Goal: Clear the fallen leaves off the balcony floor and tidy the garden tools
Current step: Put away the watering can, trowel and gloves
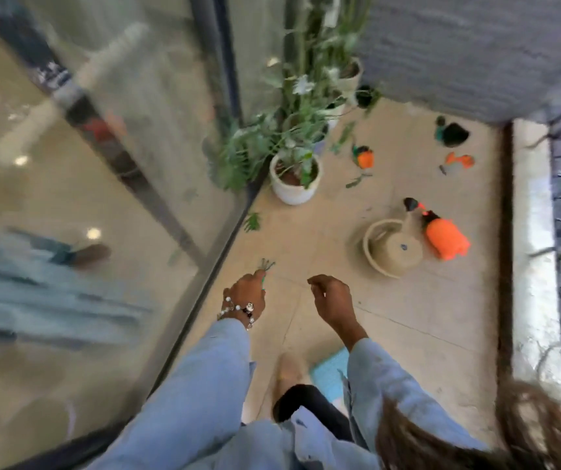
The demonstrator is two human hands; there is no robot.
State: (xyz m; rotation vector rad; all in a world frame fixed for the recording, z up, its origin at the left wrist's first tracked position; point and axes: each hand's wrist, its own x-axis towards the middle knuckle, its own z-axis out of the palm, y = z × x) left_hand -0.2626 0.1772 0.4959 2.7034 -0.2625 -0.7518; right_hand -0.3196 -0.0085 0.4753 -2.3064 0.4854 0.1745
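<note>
A: Leaves point(266, 265) — where?
B: Pinched in the left hand point(248, 293), sticking out past its fingertips; another leaf point(252, 221) lies farther ahead.
A: The right hand point(331, 301)?
B: Loosely curled, holding nothing, beside the left; orange sprayer point(446, 237) beyond it.

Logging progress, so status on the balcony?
Left hand gripping leaf sprig; right hand empty. Loose leaves on floor. Orange sprayer, tipped pot ahead.
</note>
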